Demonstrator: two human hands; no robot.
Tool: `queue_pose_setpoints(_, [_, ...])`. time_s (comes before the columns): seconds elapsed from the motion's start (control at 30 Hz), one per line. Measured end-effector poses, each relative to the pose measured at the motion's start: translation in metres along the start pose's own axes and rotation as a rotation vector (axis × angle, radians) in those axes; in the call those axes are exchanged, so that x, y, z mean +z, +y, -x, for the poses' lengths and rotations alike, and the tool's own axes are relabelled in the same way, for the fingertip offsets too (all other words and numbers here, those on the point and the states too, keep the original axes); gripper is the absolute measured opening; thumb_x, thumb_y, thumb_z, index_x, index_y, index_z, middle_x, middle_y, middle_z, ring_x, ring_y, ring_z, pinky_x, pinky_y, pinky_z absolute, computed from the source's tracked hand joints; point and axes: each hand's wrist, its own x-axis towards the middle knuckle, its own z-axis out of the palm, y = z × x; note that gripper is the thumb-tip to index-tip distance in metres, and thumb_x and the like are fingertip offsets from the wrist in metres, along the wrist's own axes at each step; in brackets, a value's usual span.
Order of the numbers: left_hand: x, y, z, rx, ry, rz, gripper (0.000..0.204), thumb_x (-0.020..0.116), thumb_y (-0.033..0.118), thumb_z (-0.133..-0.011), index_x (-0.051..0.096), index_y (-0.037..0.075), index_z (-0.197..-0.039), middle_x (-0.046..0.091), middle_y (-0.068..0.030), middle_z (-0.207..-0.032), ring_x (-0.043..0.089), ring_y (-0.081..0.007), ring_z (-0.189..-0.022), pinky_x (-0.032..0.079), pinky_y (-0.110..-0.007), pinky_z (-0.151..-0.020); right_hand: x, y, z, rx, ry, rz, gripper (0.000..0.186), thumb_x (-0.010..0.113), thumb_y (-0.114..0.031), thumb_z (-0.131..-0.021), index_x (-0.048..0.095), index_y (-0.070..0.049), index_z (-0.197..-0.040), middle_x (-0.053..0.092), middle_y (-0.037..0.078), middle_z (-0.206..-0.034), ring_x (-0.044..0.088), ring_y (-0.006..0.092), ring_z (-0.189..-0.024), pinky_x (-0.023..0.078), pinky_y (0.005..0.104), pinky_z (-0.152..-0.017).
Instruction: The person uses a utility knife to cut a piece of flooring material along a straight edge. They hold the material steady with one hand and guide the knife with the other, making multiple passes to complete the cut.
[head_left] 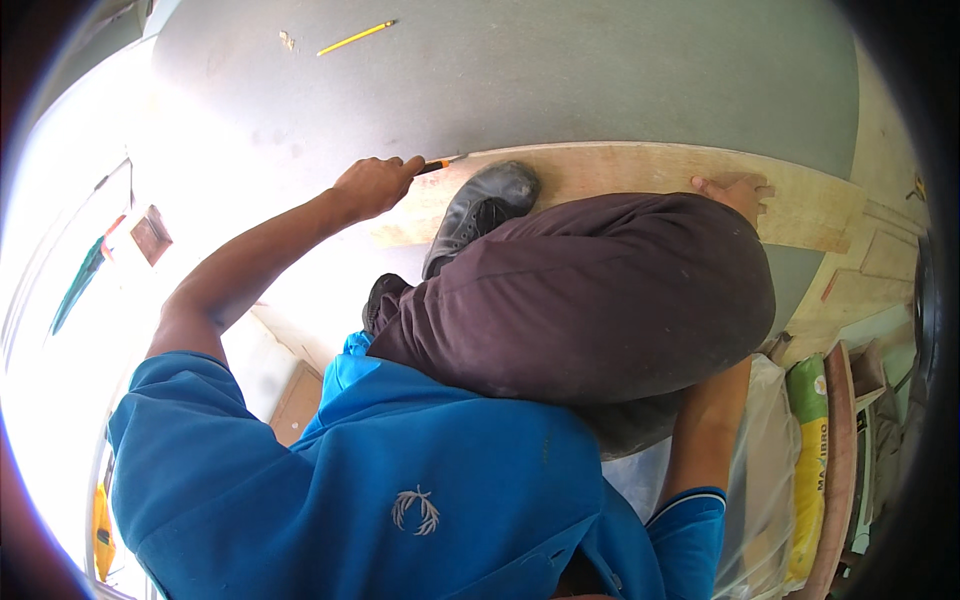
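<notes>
In my left hand (376, 183) is a utility knife (436, 166) with a black-and-orange handle, its blade tip at the upper edge of a long, pale plywood strip (610, 172). My right hand (731, 196) rests on that strip toward its right end, fingers apart on the wood, partly hidden by my knee. My black shoe (484, 203) presses on the strip between my hands. Beneath the strip lies a large grey sheet (600, 80).
A yellow pencil (355, 38) and small scraps (287, 40) lie on the grey sheet. More plywood pieces (865, 280) are at the right. A yellow-green sack (807, 460), clear plastic (760, 450) and boards (840, 460) stand at lower right. Bright light washes out the left side.
</notes>
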Motion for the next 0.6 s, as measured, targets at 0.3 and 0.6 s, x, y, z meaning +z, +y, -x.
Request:
queue_pose_setpoints(0.3, [-0.023, 0.003, 0.024, -0.064, -0.019, -0.017, 0.024, 0.052, 0.017, -0.107, 0.052, 0.006, -0.128, 0.072, -0.0224, -0.095, 0.073, -0.0375, -0.088, 0.057, -0.052, -0.078, -0.011, -0.007, 0.014, -0.046, 0.007, -0.027, 0.134, 0.094, -0.048, -0.076, 0.011, 0.015, -0.160, 0.005, 0.039, -0.170, 0.020, 0.0560, -0.156, 0.038, 0.0581, -0.123])
queue_pose_setpoints(0.6, [-0.052, 0.071, -0.022, 0.223, 0.201, 0.298, 0.044, 0.057, 0.018, -0.106, 0.046, 0.013, -0.149, 0.070, -0.0216, -0.121, 0.072, -0.0418, -0.107, 0.058, -0.053, -0.094, 0.012, 0.015, -0.015, -0.127, 0.048, -0.074, 0.143, 0.097, -0.049, -0.069, 0.009, 0.016, -0.161, -0.001, 0.038, -0.171, 0.022, 0.0571, -0.155, 0.040, 0.0584, -0.120])
